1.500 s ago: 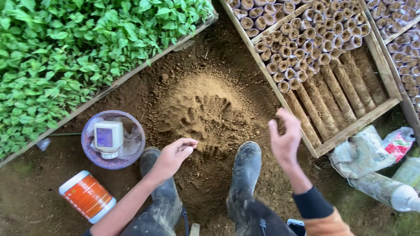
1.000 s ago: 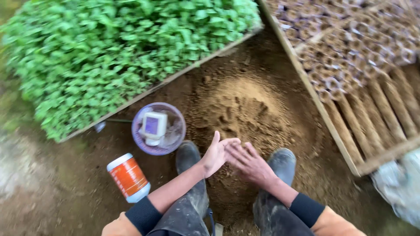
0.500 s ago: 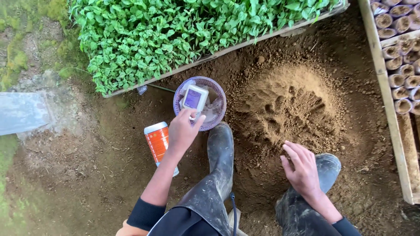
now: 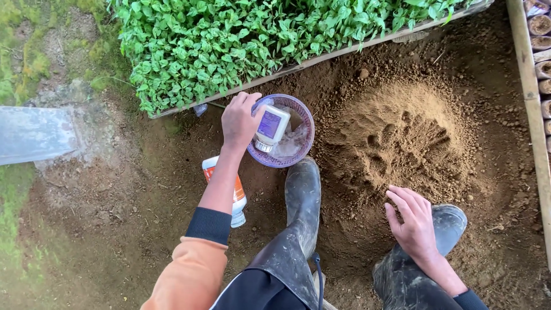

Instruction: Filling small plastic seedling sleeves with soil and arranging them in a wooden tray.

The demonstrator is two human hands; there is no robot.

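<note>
Step in hand, as judged: reaching into the bowl for the small bottle.

- Left hand [image 4: 240,121]: fingers curled over the near rim of the purple bowl [image 4: 304,123], fingertips at the side of the white bottle; whether they have closed on it cannot be told.
- Right hand [image 4: 414,221]: open, fingers loosely spread, palm down, holding nothing, hovering just above the dirt at the near edge of the soil mound [image 4: 402,138].
- White bottle [image 4: 271,127], 1: small, purple label, lying tilted inside the bowl, touching or just beside the left fingertips.
- Purple bowl, 1: mesh-sided, under the left hand, just ahead of the left boot; some clear plastic lies in it.
- Orange-and-white canister [image 4: 237,192], 1: on its side on the ground, beneath the left forearm, partly hidden by it.
- Rubber boots, 2: left boot [image 4: 302,195] between the 2 hands; right boot [image 4: 447,221] just beside the right hand.
- Soil mound, 1: loose, finger-marked, ahead of the right hand.
- Seedling tray [image 4: 275,40], 1: dense green leaves, beyond the left hand.
- Wooden frame [image 4: 531,115], 1: with paper-wrapped soil pots, far right of the right hand; pot count cut off by the edge.

Next move, as judged: calls for a firm pinch on the bottle's sides and a lift clear of the rim without tipping the bowl.
</note>
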